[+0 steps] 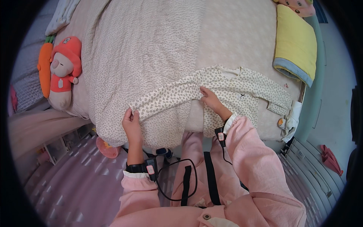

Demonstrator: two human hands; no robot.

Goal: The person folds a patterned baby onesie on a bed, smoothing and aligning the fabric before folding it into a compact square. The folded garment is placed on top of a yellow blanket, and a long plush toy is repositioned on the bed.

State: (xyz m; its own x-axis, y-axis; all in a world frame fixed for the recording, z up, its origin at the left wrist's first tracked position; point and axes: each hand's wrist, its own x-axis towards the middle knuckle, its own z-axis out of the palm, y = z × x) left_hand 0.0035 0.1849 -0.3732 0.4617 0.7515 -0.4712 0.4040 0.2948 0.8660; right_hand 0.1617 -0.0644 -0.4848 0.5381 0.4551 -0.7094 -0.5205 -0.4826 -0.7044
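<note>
A cream long-sleeved top with a small leaf-like print and a dark bow lies spread near the front of the bed, its neckline facing away from me. One sleeve stretches left over a quilt of similar print. My left hand pinches that sleeve at its cuff end between thumb and fingers. My right hand rests on the top by the armpit, where the sleeve meets the body; whether its fingers grip the cloth cannot be told. The other sleeve bends down at the right.
A plush toy in a red hat and a carrot cushion lie at the left edge. Folded yellow bedding sits at the right, above a small plush item. A black cable loops below my left wrist.
</note>
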